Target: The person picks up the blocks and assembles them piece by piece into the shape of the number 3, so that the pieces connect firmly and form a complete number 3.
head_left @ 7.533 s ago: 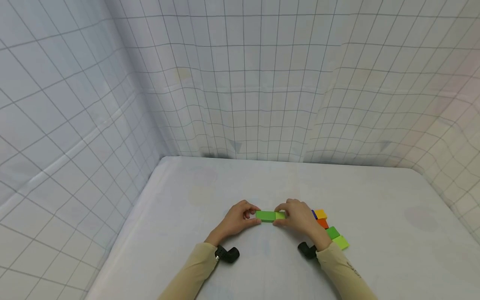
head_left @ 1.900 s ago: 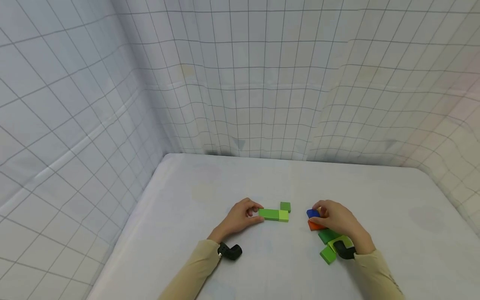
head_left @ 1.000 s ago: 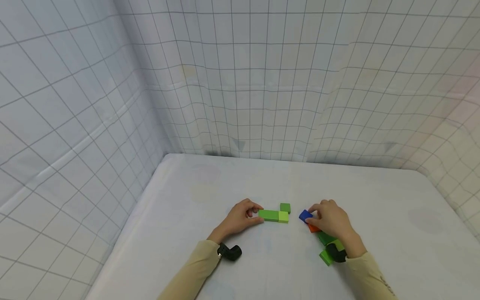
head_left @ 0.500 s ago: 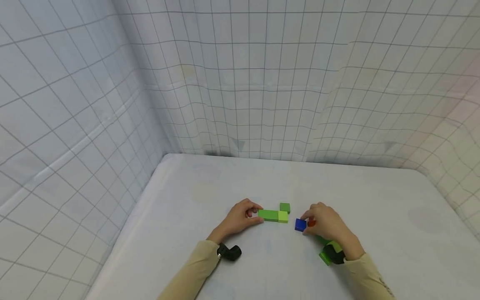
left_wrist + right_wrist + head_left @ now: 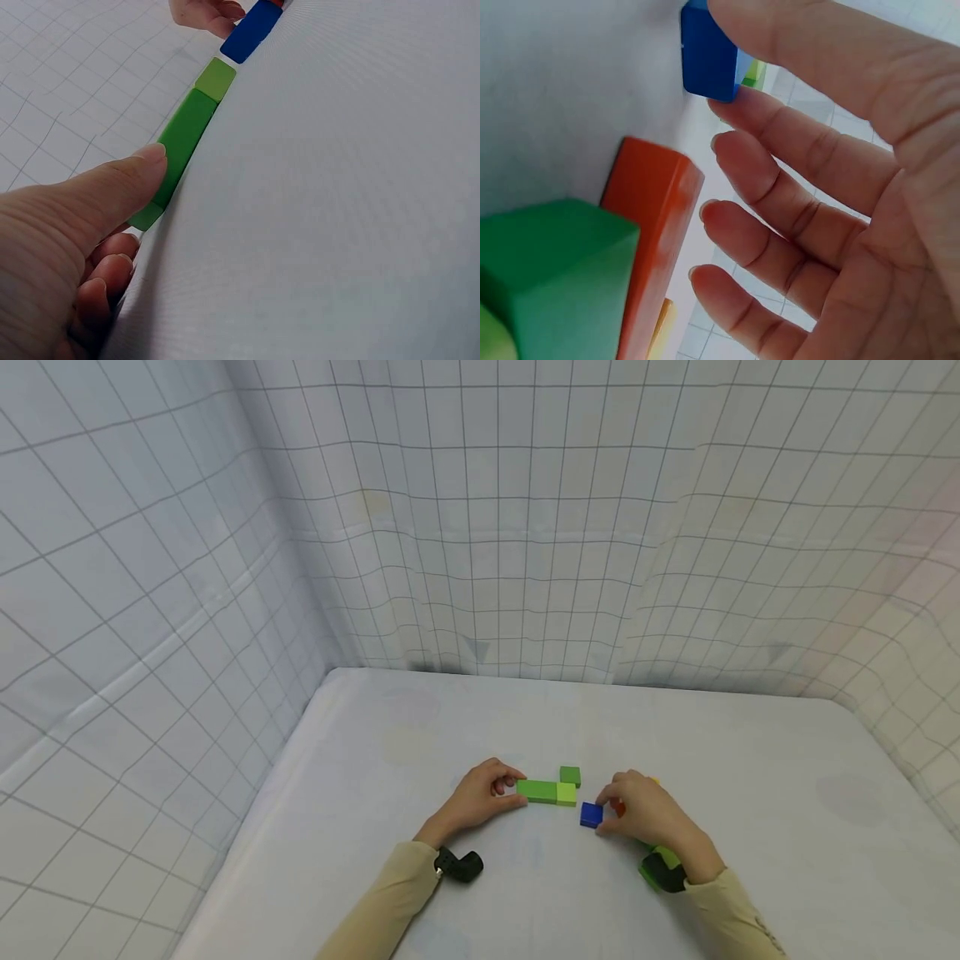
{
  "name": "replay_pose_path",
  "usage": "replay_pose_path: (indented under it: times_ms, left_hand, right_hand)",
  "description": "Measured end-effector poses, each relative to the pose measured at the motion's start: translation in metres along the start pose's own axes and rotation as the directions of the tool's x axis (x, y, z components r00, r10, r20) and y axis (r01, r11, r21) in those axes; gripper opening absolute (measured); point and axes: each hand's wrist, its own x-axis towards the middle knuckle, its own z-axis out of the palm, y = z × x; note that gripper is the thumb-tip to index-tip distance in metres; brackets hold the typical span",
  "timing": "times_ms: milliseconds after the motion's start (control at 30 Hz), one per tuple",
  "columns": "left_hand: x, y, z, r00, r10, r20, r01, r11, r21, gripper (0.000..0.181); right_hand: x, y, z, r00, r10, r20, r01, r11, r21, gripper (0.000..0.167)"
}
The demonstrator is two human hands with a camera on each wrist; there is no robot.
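My left hand point(image 5: 480, 795) pinches the left end of a long green block point(image 5: 537, 790) lying on the table, thumb point(image 5: 142, 176) along its near side. A lime-green block point(image 5: 566, 794) meets that block's right end, and a small green block point(image 5: 570, 775) sits just behind the lime one. Between thumb and index finger, my right hand point(image 5: 637, 810) pinches a blue block point(image 5: 591, 815), a little right of and nearer than the lime block. In the right wrist view its other fingers point(image 5: 742, 165) are spread apart, holding nothing.
Beneath and beside the right hand lie an orange-red block point(image 5: 649, 195), a dark green block point(image 5: 562, 262) and a yellow block point(image 5: 661, 330), partly hidden. More green blocks point(image 5: 651, 873) lie by the right wrist. White gridded cloth point(image 5: 495, 527) hangs behind the table.
My right hand has left the lime block and taken the blue block from the pile, sliding it left and nearer. The small green block now sits behind the lime one. My left hand stays put.
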Motion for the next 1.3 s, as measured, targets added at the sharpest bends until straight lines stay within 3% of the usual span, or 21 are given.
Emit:
replay_pose_path:
  times_ms: [233, 800, 1300]
  left_hand:
    - [0.0, 0.0, 0.0, 1.0, 0.008, -0.007, -0.008, 1.0, 0.005, 0.033]
    - [-0.002, 0.003, 0.0, 1.0, -0.014, -0.005, 0.014, 1.0, 0.027, 0.032]
    - [-0.001, 0.005, 0.0, 1.0, -0.031, 0.002, 0.031, 0.999, 0.017, 0.032]
  right_hand:
    - [0.002, -0.002, 0.004, 0.999, -0.048, -0.003, 0.048, 0.999, 0.027, 0.027]
    - [0.006, -0.01, 0.006, 1.0, -0.026, 0.001, 0.026, 1.0, -0.004, 0.029]
    - [0.007, -0.011, 0.009, 0.999, -0.051, -0.02, 0.05, 0.998, -0.038, 0.029]
